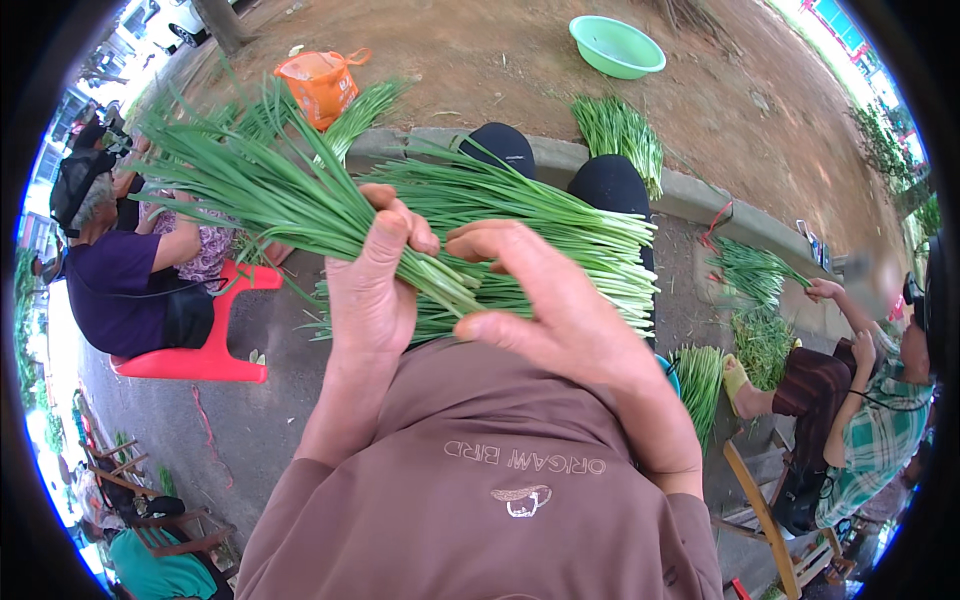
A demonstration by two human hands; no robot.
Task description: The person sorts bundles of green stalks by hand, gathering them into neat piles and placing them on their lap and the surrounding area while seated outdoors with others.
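Note:
My left hand (372, 275) is closed round a bunch of garlic chives (265, 195). Their long green leaves fan out to the upper left, and the pale stem ends stick out below my fist toward the right. Close to those ends is my right hand (550, 310), thumb and fingers spread apart with nothing seen gripped; whether it touches the stems I cannot tell. Across my lap lies a thick pile of garlic chives (590, 240), white ends to the right and leaves to the left, partly hidden behind both hands.
Past my knees runs a stone curb (685, 190). Beyond it are an orange bag (322, 88), a light green basin (617, 50) and a chive bundle (618, 138). One person sits left on a red plastic stool (205, 345); another at right holds chives beside heaps (750, 275).

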